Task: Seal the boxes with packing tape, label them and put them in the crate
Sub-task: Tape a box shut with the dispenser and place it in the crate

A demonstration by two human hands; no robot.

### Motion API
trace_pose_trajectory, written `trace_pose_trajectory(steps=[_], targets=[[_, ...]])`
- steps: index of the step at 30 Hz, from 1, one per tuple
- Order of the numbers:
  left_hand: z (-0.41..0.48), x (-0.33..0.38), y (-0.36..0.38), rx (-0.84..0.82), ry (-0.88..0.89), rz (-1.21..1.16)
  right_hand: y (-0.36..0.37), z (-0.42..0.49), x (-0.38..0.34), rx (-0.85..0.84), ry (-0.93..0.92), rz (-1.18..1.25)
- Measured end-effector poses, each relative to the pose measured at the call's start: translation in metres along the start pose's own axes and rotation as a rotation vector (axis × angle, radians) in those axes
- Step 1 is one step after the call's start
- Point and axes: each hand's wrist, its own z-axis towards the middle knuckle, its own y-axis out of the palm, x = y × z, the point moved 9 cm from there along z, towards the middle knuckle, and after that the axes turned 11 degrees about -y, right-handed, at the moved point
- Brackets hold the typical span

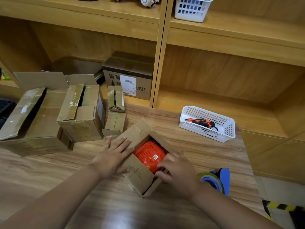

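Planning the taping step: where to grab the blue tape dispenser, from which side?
Probably by the blue handle of the tape dispenser, fingers coming from above and the right: the handle stands free there, while the tape roll sits left, close to the right hand.

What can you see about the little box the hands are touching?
The small cardboard box is brown, with printed writing on its near flap. It sits askew on the wooden table, top open, an orange packet inside. The left hand presses flat on its left flap; the right hand curls at its right rim.
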Motion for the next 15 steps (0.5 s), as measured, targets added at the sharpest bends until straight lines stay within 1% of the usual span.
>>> trace_pose_trajectory(steps=[1, 2, 4, 6, 9, 12, 15], targets=[[-0.001, 0.000, 0.005, -0.057, -0.011, 0.018, -0.001, -0.004, 0.007, -0.040, 0.109, 0.042], [-0.001, 0.000, 0.007, -0.075, -0.013, 0.031, 0.002, -0.010, 0.015, -0.103, 0.209, 0.064], [0.000, 0.000, 0.008, -0.046, -0.009, 0.030, 0.007, -0.018, 0.025, -0.220, 0.342, 0.056], [0.001, -0.001, 0.006, 0.007, -0.016, 0.023, 0.012, -0.023, 0.033, -0.307, 0.403, 0.014], [-0.001, 0.001, 0.006, 0.058, -0.042, 0.009, 0.022, -0.032, 0.032, -0.429, 0.400, 0.002], [-0.005, -0.003, -0.006, 0.134, -0.170, -0.060, 0.026, -0.035, 0.029, -0.500, 0.407, 0.046], [-0.014, -0.010, -0.013, 0.211, -0.296, -0.098, 0.041, -0.036, 0.035, -0.613, 0.296, -0.058]])
